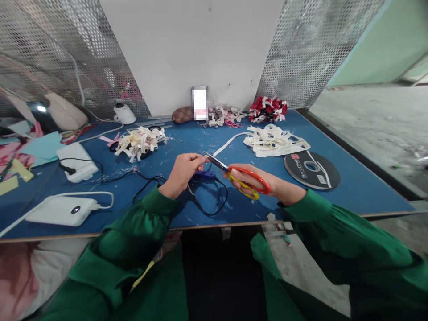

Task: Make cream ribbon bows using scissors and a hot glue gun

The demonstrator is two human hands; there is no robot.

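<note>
My right hand is wrapped round scissors with one red-orange and one yellow handle. Their blades point up and left, close to the fingertips of my left hand. My left hand is closed in a pinch; what lies between its fingertips is too small to make out. A white ribbon strip runs from near the blades to a cream ribbon heap at the right. Just below the blades lies a blue tool with a black cord, partly hidden behind my left hand.
A black disc lies at the right. Ribbon scraps are piled at the left. A power bank and a white adapter with cables lie further left. Along the back stand a phone and red-and-white bows.
</note>
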